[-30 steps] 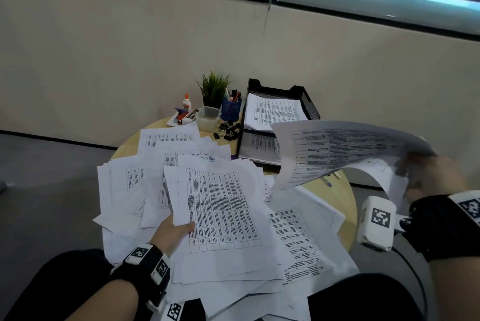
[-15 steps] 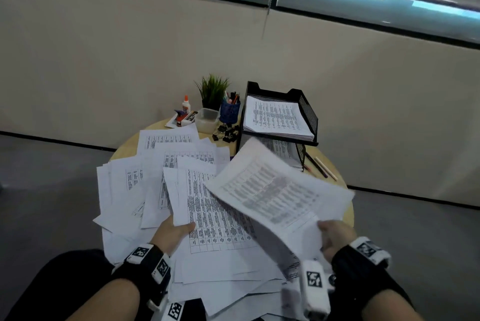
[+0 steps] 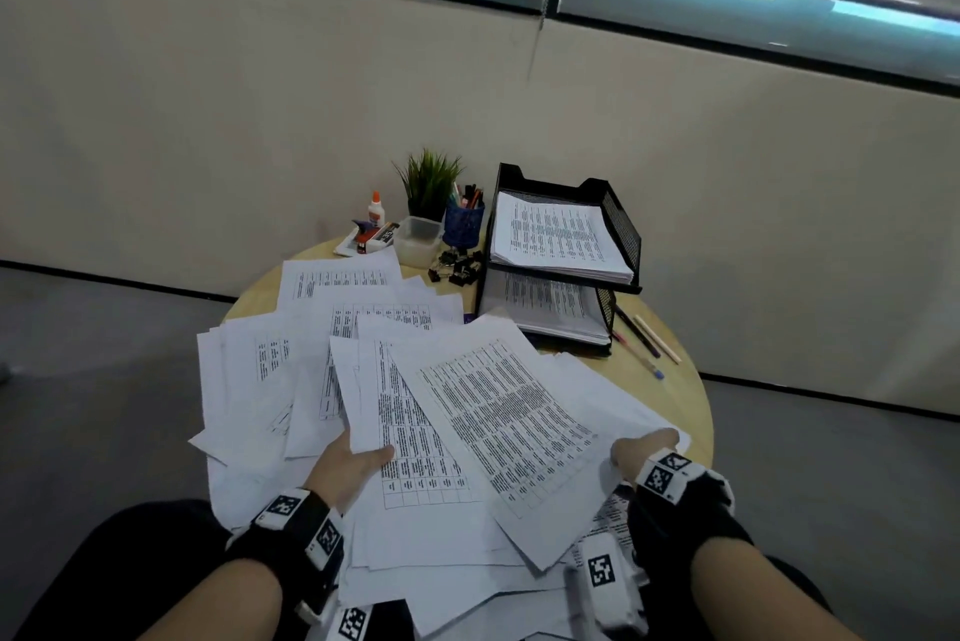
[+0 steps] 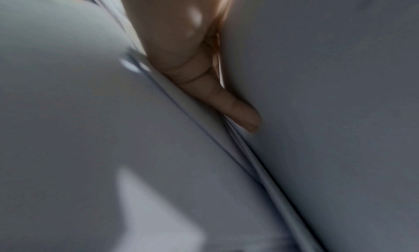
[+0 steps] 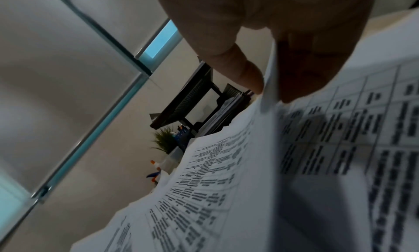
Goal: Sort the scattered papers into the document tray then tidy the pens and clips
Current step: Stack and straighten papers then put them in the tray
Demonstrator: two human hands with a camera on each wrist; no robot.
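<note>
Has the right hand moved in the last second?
Yes. The right hand dropped from beside the document tray to the table's near edge.

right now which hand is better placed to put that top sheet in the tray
Right. The right hand already pinches the top sheet and is on the document tray's side; the left hand holds the pile.

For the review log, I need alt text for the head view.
Two hands hold printed sheets over a round table strewn with papers: the right hand grips a sheet, the left hand another. Behind stands a black document tray holding papers.
</note>
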